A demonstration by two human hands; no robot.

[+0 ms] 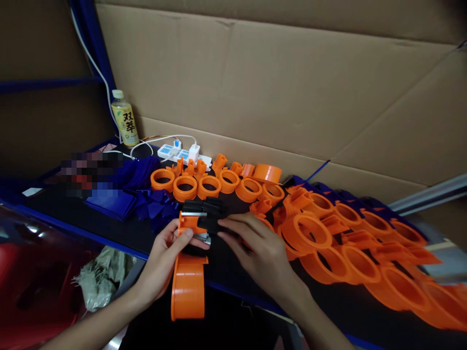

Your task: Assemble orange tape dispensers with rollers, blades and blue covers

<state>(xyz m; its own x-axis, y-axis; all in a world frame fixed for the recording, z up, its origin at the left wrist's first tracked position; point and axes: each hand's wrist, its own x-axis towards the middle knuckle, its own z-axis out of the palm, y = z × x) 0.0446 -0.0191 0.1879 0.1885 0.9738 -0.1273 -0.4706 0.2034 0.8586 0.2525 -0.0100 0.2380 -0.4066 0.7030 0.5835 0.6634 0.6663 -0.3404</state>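
My left hand (162, 260) is closed around the upper end of an orange tape dispenser (188, 291), whose round hub hangs below the fingers. A toothed metal blade (194, 214) runs along its top edge, and a bit of metal shows beneath my left thumb. With my right hand (260, 245), I pinch a dark black part (208, 224) between thumb and fingers, against the dispenser's right side. How far that part sits in the dispenser cannot be made out. More black pieces (215, 204) lie on the table just behind.
Orange dispenser bodies (312, 233) crowd the table's right side, with more orange rings (185, 187) in rows at the back. Blue plastic pieces (155, 209) lie left. A power strip (168, 151) and drink bottle (125, 119) stand before the cardboard wall (255, 82).
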